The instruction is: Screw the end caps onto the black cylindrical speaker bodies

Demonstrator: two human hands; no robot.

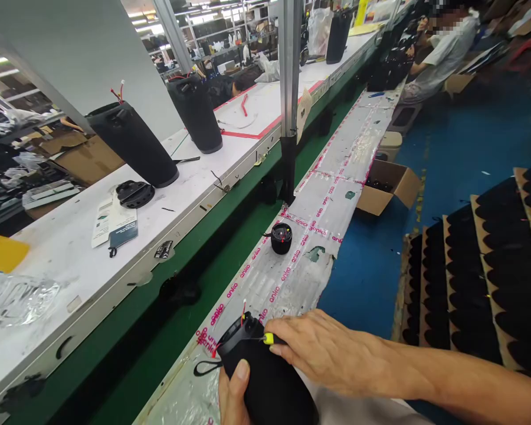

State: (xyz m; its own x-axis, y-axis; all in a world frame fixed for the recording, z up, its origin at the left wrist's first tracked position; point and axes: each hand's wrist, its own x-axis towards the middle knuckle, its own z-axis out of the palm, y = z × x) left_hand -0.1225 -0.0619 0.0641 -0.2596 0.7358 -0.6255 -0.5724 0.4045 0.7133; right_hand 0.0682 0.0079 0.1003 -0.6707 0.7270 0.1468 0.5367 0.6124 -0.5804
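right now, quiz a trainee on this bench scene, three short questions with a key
1. Which hand holds the tool with yellow on its handle?
2. Where does the small black cylinder stand? A) in the cardboard box B) on the plastic-covered ledge C) on the white bench
3. True or false: the left hand grips the large black cylinder.

Key: 1. the right hand; 2. B; 3. true.
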